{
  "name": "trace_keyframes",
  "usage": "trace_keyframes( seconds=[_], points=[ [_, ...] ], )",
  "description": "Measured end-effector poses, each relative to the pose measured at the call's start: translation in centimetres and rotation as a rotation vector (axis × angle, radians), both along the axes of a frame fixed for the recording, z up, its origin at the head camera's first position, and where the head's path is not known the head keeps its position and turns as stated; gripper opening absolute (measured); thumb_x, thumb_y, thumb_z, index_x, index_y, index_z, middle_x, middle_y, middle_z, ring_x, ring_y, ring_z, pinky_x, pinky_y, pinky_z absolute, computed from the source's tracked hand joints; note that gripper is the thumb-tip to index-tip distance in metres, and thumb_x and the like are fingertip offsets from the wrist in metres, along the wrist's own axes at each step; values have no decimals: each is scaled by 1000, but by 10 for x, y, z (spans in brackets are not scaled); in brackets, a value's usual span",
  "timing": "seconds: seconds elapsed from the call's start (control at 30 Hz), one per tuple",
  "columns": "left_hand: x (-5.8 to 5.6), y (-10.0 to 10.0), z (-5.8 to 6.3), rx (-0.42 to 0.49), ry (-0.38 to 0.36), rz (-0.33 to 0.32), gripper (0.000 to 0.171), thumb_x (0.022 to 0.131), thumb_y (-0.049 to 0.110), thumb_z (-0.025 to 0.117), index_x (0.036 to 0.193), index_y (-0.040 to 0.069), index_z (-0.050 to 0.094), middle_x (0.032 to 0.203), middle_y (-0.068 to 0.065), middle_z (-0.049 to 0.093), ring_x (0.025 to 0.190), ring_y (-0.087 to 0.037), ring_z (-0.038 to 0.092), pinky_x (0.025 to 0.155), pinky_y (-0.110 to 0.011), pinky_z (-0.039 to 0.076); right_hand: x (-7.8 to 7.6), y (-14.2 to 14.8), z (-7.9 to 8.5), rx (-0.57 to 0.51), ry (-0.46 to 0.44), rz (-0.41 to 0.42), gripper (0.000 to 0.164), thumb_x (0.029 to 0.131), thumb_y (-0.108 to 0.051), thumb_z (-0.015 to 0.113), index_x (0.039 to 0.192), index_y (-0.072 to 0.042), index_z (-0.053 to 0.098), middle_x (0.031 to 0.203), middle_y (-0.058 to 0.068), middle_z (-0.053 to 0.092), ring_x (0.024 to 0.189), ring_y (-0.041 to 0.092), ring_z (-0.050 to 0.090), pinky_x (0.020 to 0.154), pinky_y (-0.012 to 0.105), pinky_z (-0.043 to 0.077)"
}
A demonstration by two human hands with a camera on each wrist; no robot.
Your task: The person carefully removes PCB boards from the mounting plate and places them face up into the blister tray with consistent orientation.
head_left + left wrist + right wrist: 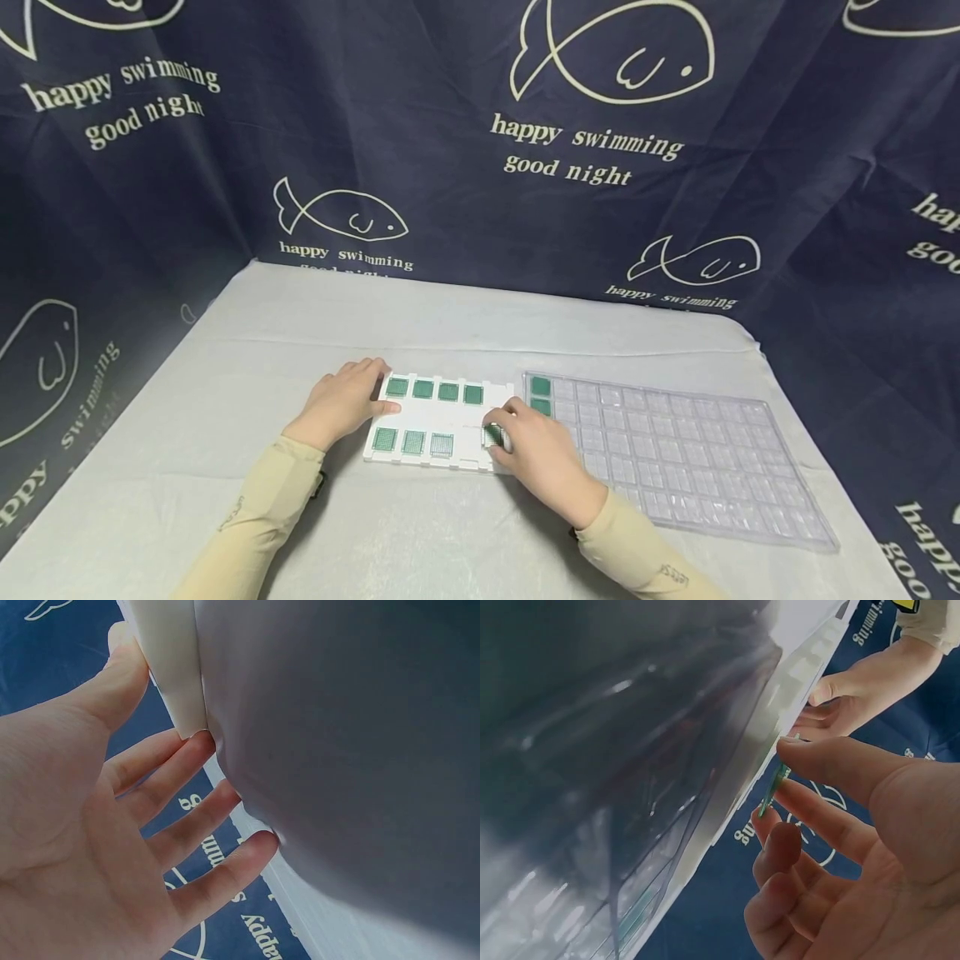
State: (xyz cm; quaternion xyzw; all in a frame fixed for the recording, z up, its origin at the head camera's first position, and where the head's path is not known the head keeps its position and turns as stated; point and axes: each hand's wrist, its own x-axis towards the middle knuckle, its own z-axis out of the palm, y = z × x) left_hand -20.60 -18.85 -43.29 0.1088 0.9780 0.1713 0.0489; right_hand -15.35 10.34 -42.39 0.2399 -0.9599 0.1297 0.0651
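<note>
A white tray (431,414) holds two rows of small green perforated circuit boards, such as the one at its upper left (397,387). My left hand (341,406) rests at the tray's left end, thumb on its top and fingers along the far corner; in the left wrist view the fingers are nearly straight against its edge. Over the tray's right end my right hand (542,450) pinches a green circuit board (491,435) between thumb and fingers. The right wrist view shows that board (775,786) edge-on, held by thumb and fingertips.
To the right of the white tray lies a clear plastic compartment box (675,450) with many cells. Two green boards (540,386) sit in its upper-left cells. A pale cloth covers the table (360,533), and a dark blue fish-print curtain (465,217) hangs behind it.
</note>
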Motion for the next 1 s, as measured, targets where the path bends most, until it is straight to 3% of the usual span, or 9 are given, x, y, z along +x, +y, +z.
trace_keyframes(
  seconds=[0.5, 1.0],
  points=[
    [2, 1, 2, -3, 3, -6, 55, 88, 43, 76, 128, 10, 58, 136, -11, 65, 121, -35, 60, 95, -58, 51, -1, 16, -1, -46, -49, -42, 27, 83, -17, 83, 108, -14, 73, 96, 0, 65, 64, 7, 49, 49, 21, 41],
    [2, 1, 1, -5, 4, -6, 54, 88, 43, 76, 127, 10, 58, 136, -10, 65, 122, -35, 60, 95, -59, 50, -7, 27, -2, -30, -37, -96, 29, 81, -15, 85, 107, -15, 73, 105, 2, 69, 78, 16, 66, 57, 32, 53]
  ],
)
